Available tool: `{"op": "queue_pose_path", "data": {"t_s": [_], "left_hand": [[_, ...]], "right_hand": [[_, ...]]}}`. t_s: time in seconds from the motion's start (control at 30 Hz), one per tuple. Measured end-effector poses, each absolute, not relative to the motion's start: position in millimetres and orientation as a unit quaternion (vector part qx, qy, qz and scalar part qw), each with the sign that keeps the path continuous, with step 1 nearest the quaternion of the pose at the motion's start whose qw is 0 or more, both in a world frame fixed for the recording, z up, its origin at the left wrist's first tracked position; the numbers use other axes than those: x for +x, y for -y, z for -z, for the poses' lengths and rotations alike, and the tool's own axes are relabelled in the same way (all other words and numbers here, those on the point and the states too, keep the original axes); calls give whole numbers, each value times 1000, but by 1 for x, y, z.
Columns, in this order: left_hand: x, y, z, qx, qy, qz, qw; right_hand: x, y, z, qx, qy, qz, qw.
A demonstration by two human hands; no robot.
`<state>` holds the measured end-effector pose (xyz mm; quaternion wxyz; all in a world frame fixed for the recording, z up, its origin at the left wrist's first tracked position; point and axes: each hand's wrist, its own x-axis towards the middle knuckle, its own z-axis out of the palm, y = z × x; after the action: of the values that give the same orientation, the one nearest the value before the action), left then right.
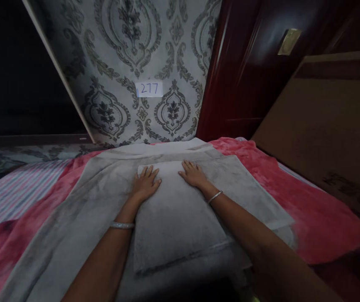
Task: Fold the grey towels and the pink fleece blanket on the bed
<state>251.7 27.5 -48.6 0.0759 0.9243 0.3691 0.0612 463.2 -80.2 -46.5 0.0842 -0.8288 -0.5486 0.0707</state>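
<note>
A grey plush cloth, folded into a narrow rectangle (176, 222), lies on a larger spread of the same grey fabric (94, 201). My left hand (146, 183) rests flat with fingers spread on the folded piece's far left corner. At its far right side my right hand (194, 173) also presses flat, fingers apart. Neither hand grips anything. The folded piece's near edge, darker and slightly ragged, runs between my forearms.
Under the grey fabric is a red blanket (305, 209) over a striped sheet (32, 188). A large cardboard box (327, 121) leans at the right, before a dark red door (236, 71). A black screen (22, 79) stands left. Patterned wallpaper (129, 50) bears a "277" label (149, 89).
</note>
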Motion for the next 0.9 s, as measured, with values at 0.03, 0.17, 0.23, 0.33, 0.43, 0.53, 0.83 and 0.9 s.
{"op": "queue_pose_path", "data": {"t_s": [0.03,0.17,0.23,0.33,0.43,0.53,0.83,0.9], "left_hand": [[252,-28,50,925,-368,-65,75],[252,-34,54,915,-375,-124,86],[250,-38,55,887,-406,-196,102],[244,-44,51,821,-476,-288,129],[238,-48,46,783,-517,-298,173],[235,-51,45,773,-528,-292,196],[237,-57,50,781,-524,-271,204],[237,-57,50,787,-518,-268,201]], "right_hand": [[458,85,46,-835,539,-71,88],[435,105,48,-829,540,-53,135],[433,115,49,-824,539,-43,168],[443,121,43,-850,485,-59,198],[457,116,34,-875,434,-87,197],[466,107,29,-884,417,-92,193],[470,99,33,-892,394,-118,187],[470,101,32,-892,393,-114,192]]}}
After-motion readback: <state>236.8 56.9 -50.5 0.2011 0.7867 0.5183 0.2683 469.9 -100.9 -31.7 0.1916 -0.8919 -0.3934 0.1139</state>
